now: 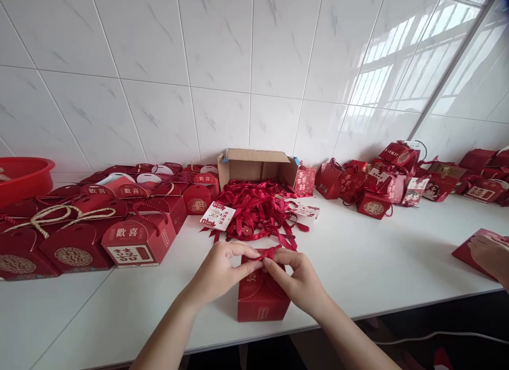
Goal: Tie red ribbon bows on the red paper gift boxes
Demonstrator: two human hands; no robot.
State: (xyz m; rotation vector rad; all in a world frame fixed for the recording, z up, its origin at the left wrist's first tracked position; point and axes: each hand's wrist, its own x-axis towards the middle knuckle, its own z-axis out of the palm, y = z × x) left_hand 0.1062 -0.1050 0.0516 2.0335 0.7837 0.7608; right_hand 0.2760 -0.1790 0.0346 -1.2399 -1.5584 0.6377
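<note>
Red box (262,304) stands on the white table (342,256), under my hands. Left hand (217,274) pinches red ribbon (270,252) at the box's top, thumb against fingers; right hand (301,284) pinches there too, fingertips close together. My judgement: pull lightly and evenly, so the top doesn't buckle. Table edge (222,345) runs just nearside of the box, leaving little room towards me. Ribbon pile (254,208) sits behind it, other boxes (139,237) left; bare tabletop right, reaching a co-worker's hand (491,257).
</note>
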